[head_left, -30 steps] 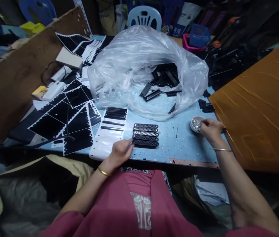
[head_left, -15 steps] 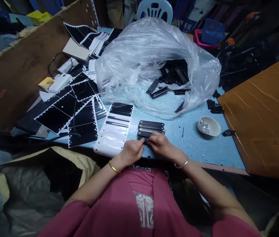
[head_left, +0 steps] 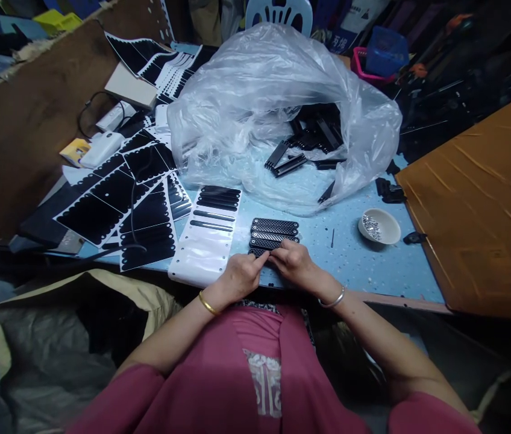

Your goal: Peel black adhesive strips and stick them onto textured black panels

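Note:
Several dark textured strips [head_left: 275, 226] with small round ends lie stacked side by side on the blue table. At their near edge my left hand [head_left: 243, 275] is closed, its fingertips on the nearest strip. My right hand [head_left: 295, 263] is also closed and meets the left one there, thumb and finger pressed down over the strips. What the fingertips pinch, if anything, is too small to make out. Left of the strips lies a white backing sheet [head_left: 201, 253] with black stickers. A thin dark pin [head_left: 332, 237] and a white bowl of small silver parts [head_left: 379, 226] are to the right.
A large clear plastic bag [head_left: 255, 84] with black pieces [head_left: 319, 129] fills the back of the table [head_left: 350, 271]. Black sticker sheets [head_left: 147, 229] overlap at left beside a cable. A brown board [head_left: 485, 211] borders the right side. An open sack [head_left: 47, 355] stands below left.
The camera view has shifted slightly. My fingertips have moved a little over the nearest strip and are closer together.

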The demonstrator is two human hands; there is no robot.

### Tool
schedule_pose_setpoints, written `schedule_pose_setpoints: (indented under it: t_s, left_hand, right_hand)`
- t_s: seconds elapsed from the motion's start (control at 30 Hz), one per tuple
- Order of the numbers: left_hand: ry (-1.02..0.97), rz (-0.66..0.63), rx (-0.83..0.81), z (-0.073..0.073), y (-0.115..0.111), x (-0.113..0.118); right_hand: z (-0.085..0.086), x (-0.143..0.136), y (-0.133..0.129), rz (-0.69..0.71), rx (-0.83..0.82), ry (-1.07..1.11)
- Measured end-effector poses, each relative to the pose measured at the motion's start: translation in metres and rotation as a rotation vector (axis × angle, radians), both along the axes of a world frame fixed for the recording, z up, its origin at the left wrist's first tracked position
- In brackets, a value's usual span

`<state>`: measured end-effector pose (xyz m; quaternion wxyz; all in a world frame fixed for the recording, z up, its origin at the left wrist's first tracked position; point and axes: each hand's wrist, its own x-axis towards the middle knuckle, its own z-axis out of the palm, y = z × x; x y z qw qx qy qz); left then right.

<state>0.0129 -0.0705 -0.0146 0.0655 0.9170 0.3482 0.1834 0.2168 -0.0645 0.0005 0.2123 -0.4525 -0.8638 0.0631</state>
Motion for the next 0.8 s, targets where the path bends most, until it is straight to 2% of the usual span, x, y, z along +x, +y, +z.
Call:
schedule_pose_setpoints:
  t_s: [0.17, 0.3, 0.43, 0.6, 0.8]
  left_hand:
    - [0.068, -0.038, 0.024, 0.005, 0.001, 0.0]
    - [0.121, -0.082, 0.044, 0.011, 0.002, 0.0]
    - [0.158, -0.129, 0.074, 0.015, 0.005, 0.0]
    - [0.169, -0.169, 0.077, 0.012, 0.007, -0.001]
    - [0.171, -0.158, 0.094, 0.006, 0.007, -0.001]
  right_hand:
    - [-0.008, 0.004, -0.022, 0.047, 0.159, -0.219]
    - [-0.006, 0.014, -0.04, 0.092, 0.111, -0.428]
    - [0.008, 0.028, -0.043, 0.127, 0.047, -0.587]
    - [0.024, 0.049, -0.046, 0.127, 0.025, -0.692]
    - [0.021, 0.062, -0.052, 0.123, 0.031, -0.682]
